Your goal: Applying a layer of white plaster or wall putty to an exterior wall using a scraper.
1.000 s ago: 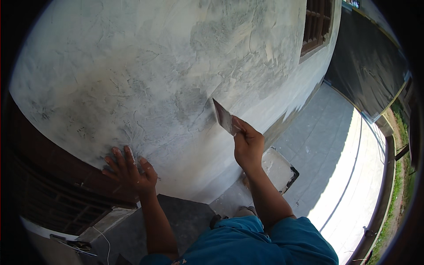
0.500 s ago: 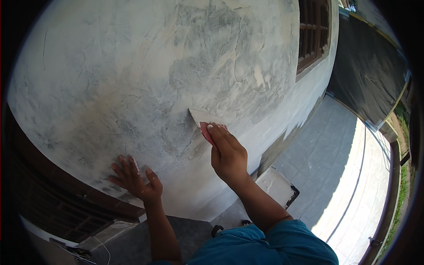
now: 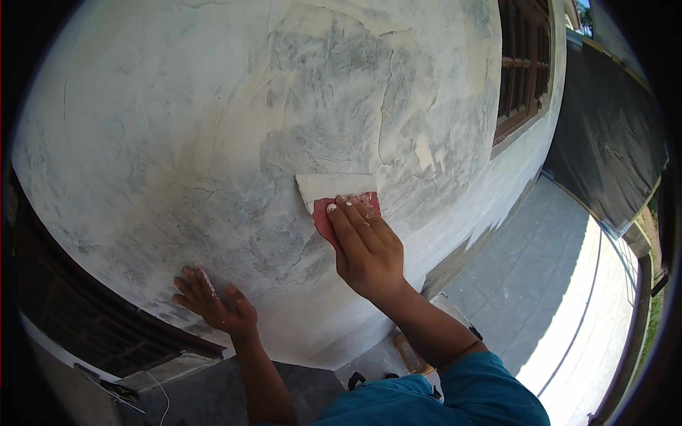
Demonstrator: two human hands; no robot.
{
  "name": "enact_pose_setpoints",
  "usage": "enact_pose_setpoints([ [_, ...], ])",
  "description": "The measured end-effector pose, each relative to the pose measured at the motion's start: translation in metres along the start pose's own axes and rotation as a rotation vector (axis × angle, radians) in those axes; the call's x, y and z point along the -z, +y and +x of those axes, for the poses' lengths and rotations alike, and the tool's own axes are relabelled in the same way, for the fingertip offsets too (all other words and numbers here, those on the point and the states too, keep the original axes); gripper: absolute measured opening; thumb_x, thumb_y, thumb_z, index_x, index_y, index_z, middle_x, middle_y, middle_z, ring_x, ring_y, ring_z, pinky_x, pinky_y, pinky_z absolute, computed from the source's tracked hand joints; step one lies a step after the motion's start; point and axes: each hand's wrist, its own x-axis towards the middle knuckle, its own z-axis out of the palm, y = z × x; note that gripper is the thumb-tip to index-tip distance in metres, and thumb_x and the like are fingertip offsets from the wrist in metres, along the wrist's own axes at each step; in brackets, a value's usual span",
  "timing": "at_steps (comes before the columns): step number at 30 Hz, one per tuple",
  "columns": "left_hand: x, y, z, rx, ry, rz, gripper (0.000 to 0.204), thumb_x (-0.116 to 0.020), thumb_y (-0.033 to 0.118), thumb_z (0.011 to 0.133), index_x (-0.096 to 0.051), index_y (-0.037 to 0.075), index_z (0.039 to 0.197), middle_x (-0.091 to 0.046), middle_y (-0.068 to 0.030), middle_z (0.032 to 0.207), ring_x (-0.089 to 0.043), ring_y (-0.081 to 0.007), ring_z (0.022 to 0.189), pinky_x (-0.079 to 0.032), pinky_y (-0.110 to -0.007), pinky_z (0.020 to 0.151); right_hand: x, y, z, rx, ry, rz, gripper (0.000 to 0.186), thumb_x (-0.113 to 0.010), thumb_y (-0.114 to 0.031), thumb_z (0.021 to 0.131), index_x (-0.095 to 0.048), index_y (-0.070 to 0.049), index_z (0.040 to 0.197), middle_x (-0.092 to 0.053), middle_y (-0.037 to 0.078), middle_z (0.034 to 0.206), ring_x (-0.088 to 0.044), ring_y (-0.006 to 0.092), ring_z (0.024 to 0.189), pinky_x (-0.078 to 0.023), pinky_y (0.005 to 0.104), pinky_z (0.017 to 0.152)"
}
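My right hand [image 3: 366,248] grips a wide putty knife [image 3: 335,186] by its red handle, fingers pressed along the back of it. The pale, putty-coated blade lies against the wall [image 3: 213,128], its straight edge upward. Patchy white filler over grey covers that wall, with ridges and scrape marks. White smears dot the fingertips of my right hand. To the lower left, my left hand [image 3: 217,304] holds nothing; its fingers are stretched out near the wall, close to the dark window frame, and white putty streaks one finger. Whether the palm presses the wall I cannot tell.
A brown barred window [image 3: 524,67] is set in the wall at upper right. Another dark window [image 3: 78,312] lies at lower left. A white tray [image 3: 451,307] stands on the grey tiled floor [image 3: 511,248], partly behind my right arm. Black sheeting [image 3: 604,135] hangs at far right.
The putty knife has turned so its blade faces me more broadly, with its edge nearly level. My left hand has shifted slightly down. The whole view has also moved a little.
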Motion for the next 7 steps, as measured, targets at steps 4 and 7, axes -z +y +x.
enact_pose_setpoints([
  [4,0.002,-0.005,-0.001,-0.009,-0.003,0.021,0.056,-0.045,0.03,0.1,-0.042,-0.002,0.146,-0.04,-0.022,0.153,-0.024,-0.0411,0.148,-0.004,-0.058,0.119,0.025,-0.009,-0.002,-0.086,-0.124,0.202,0.034,-0.064,0.007,0.074,-0.069,0.001,0.108,-0.071,0.017,0.108,-0.07,0.0308,0.099,-0.056,0.0405,0.093],
  [7,-0.004,-0.007,-0.007,0.018,0.027,-0.005,0.057,-0.043,0.032,0.099,-0.046,-0.003,0.143,-0.042,-0.0207,0.152,-0.025,-0.0422,0.148,-0.004,-0.059,0.119,0.036,0.015,0.041,-0.065,-0.043,0.197,0.034,-0.069,0.003,0.074,-0.068,-0.001,0.108,-0.072,0.015,0.105,-0.071,0.0314,0.096,-0.057,0.0386,0.086],
])
